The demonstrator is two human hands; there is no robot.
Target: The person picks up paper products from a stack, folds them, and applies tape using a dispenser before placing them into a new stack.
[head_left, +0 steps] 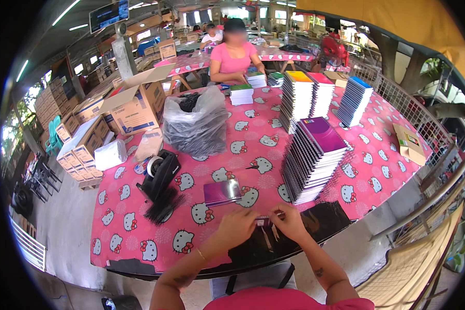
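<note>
My left hand (236, 226) and my right hand (290, 222) meet near the table's front edge, both pinching a small purple item (263, 221) over a glossy black sheet (299, 230). What the item is I cannot tell. A purple notebook (222, 192) lies flat just beyond my left hand. A tall leaning stack of spiral notebooks (312, 160) with a purple cover on top stands beyond my right hand.
The table has a pink cat-print cloth (139, 227). A black tape dispenser (160, 173) and black bristly bundle (163, 209) sit left. A clear bag of black items (196, 124), more notebook stacks (305, 95), open cardboard boxes (134, 106). A person in pink (233, 54) works opposite.
</note>
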